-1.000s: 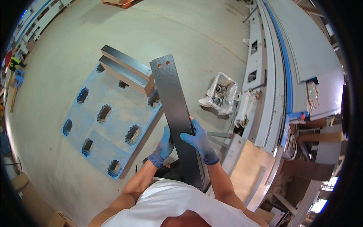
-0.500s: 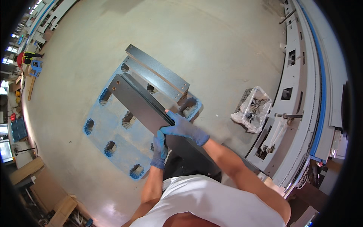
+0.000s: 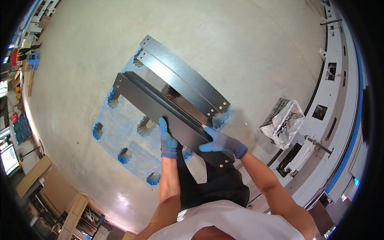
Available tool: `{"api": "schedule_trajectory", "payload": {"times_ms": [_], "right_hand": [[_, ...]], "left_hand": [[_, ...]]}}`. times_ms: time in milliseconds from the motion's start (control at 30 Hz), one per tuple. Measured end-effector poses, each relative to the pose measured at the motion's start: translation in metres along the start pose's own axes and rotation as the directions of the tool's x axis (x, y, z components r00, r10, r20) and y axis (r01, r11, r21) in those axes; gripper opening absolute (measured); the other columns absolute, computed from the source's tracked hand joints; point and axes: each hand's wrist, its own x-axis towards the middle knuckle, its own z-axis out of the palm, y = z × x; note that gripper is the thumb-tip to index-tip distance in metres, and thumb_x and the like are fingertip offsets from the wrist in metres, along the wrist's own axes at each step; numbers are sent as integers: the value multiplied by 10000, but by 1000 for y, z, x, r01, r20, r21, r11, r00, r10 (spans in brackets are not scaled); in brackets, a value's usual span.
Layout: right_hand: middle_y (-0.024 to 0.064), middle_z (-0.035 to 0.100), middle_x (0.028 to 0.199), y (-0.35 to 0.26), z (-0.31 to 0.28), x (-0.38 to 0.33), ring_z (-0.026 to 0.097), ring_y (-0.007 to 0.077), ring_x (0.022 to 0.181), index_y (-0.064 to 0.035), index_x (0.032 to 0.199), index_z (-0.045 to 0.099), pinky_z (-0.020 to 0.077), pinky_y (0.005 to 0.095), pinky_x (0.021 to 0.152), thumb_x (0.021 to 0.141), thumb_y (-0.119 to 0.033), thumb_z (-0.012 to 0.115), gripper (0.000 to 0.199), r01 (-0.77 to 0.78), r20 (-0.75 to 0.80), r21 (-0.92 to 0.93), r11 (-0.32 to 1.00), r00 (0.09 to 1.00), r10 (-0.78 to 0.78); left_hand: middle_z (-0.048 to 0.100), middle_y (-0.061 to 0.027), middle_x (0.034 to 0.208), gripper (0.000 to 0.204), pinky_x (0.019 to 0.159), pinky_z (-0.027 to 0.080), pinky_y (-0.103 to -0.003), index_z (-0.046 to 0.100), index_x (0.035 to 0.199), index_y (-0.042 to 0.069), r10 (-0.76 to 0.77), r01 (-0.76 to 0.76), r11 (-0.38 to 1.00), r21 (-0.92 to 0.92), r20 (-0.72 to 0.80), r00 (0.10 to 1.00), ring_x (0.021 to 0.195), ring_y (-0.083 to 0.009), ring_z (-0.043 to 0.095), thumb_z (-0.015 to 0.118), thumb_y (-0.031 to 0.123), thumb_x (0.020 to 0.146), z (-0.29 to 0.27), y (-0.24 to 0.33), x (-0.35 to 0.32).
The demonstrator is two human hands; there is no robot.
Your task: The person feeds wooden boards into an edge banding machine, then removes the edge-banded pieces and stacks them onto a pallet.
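A long dark panel with brass-coloured holes at its ends slants across in front of me, lying along other dark panels at its far edge. My left hand, in a blue-grey glove, holds its near edge near the middle, partly hidden under it. Closer to its right end, my gloved right hand grips the far edge, thumb over the top face. Beyond lie two more dark panels side by side with similar holes. All rest above a worn blue plastic pallet with several ribbed recesses.
On the right, a grey crate with a plastic liner stands beside a long grey machine frame. Wooden boards and cardboard lie at the lower left. At the far left is a person near a blue stool.
My hands have moved apart: the right toward the panel's right end, the left along its near edge. The right end of the held panel now shows, and my view has shifted.
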Motion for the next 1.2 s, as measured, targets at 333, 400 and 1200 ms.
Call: {"api": "schedule_trajectory", "payload": {"times_ms": [333,400,1200], "right_hand": [[245,523,1290,33,13,86,529,306,1197,63,1399,397,414,355,1015,700,-317,796,890,62,-182,250,966,983,-16],[234,532,1287,36,10,99,537,298,1190,48,1400,408,417,348,1011,701,-302,795,872,49,-190,245,968,982,-2],[168,568,1312,37,-37,113,579,248,1177,25,1370,460,454,338,978,765,-192,771,715,18,-261,164,986,965,26]], "left_hand": [[568,-94,1273,670,1020,381,-357,510,1324,2,-73,103,951,292,-110,991,1170,-215,518,630,502,894,-23,-2,141],[569,-93,1253,701,1049,335,-357,501,1330,1,-121,153,946,284,-129,984,1193,-212,485,621,531,887,-30,-5,156],[609,-124,1157,582,916,475,-372,530,1272,-32,-125,135,988,77,-121,985,1022,-234,590,656,406,909,10,-26,185]]}}
